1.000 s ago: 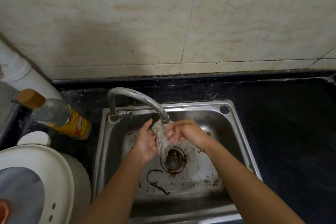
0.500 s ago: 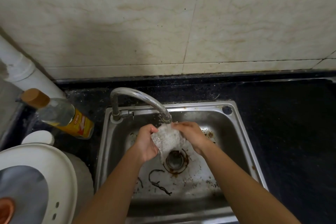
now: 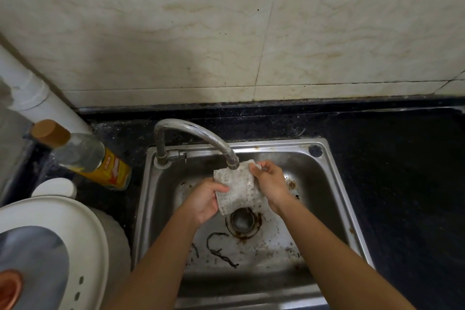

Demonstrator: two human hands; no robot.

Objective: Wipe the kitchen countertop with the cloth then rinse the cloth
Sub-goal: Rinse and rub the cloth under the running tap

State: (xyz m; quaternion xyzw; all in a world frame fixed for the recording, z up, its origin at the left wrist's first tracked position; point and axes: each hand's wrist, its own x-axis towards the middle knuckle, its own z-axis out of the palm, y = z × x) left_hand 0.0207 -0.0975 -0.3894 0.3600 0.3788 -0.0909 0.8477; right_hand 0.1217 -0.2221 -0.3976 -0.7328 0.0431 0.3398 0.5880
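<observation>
Cloth (image 3: 239, 189), pale and nubbly, hangs stretched under the curved steel tap (image 3: 196, 133). My left hand (image 3: 205, 199) pinches its lower edge, my right hand (image 3: 270, 184) its top corner.

We are counting 2 bare hands, 1 left hand (image 3: 205, 200) and 1 right hand (image 3: 270, 184), 1 white speckled mesh cloth (image 3: 239, 189), 1 stainless-steel sink (image 3: 276, 143), 1 curved chrome tap (image 3: 196, 131), 1 round metal drain (image 3: 242, 219), 1 clear, yellow-labelled, brown-capped bottle (image 3: 88, 156), 1 white plastic pipe (image 3: 37, 93) and 1 black stone countertop (image 3: 402, 184).
</observation>
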